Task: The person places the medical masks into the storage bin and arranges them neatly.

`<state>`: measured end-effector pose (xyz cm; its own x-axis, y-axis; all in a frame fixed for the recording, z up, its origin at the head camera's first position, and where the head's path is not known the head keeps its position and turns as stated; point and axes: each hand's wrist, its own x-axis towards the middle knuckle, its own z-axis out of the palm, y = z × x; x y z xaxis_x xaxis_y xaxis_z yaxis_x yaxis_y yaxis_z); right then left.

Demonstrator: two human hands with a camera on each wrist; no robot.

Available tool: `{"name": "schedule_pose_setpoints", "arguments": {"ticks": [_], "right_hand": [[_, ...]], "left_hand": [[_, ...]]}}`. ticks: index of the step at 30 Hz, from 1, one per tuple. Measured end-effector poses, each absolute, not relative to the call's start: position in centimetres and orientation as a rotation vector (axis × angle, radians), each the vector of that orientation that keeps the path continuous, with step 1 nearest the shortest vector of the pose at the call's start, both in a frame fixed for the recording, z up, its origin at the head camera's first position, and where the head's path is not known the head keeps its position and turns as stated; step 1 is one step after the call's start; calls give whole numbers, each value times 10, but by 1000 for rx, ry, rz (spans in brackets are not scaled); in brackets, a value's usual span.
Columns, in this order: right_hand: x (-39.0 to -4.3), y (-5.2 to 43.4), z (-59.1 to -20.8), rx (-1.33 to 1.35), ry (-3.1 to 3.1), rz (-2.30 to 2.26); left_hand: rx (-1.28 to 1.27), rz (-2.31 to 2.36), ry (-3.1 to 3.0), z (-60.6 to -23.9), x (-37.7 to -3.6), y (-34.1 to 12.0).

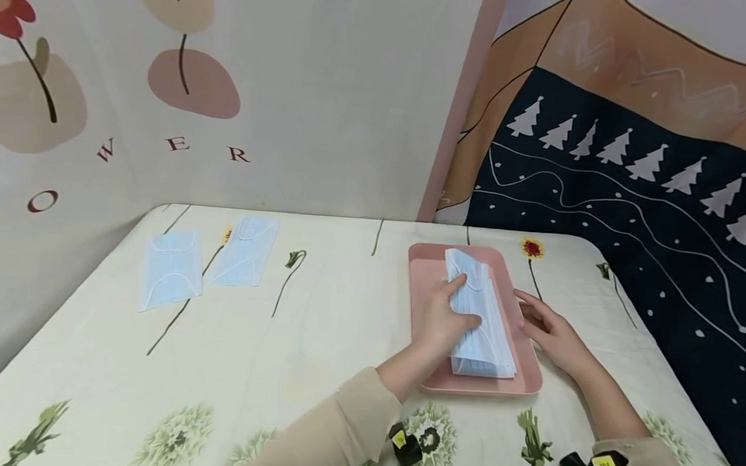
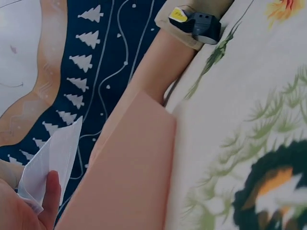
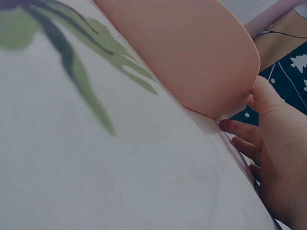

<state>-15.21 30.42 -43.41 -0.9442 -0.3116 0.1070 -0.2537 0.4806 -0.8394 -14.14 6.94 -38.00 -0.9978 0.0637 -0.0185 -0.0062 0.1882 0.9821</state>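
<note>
On the flowered worktop, two masks lie flat at the far left, well apart from the pink tray holding the mask stack. The left hand pinches the top mask with curled fingers; the right hand steadies the tray's edge, fingers relaxed. Judging by this, a mask is being taken off; next, peel it free alone.

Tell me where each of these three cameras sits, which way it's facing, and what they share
Head: worn on the head, looking forward and down at the pink tray, the stack of masks, left hand, right hand.
Left wrist: low by the tray, facing across it toward the right forearm; a left fingertip on a mask.
Right wrist: at cloth level, looking along the tray's edge; right fingers touch it.
All three share the tray.
</note>
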Motion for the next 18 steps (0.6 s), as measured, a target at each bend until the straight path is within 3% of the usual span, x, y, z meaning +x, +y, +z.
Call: {"name": "schedule_pose_setpoints", "arguments": {"ticks": [18], "right_hand": [[-151, 304, -434, -525, 2650, -1492]], "left_hand": [[-20, 1910, 2394, -395, -143, 91]]}}
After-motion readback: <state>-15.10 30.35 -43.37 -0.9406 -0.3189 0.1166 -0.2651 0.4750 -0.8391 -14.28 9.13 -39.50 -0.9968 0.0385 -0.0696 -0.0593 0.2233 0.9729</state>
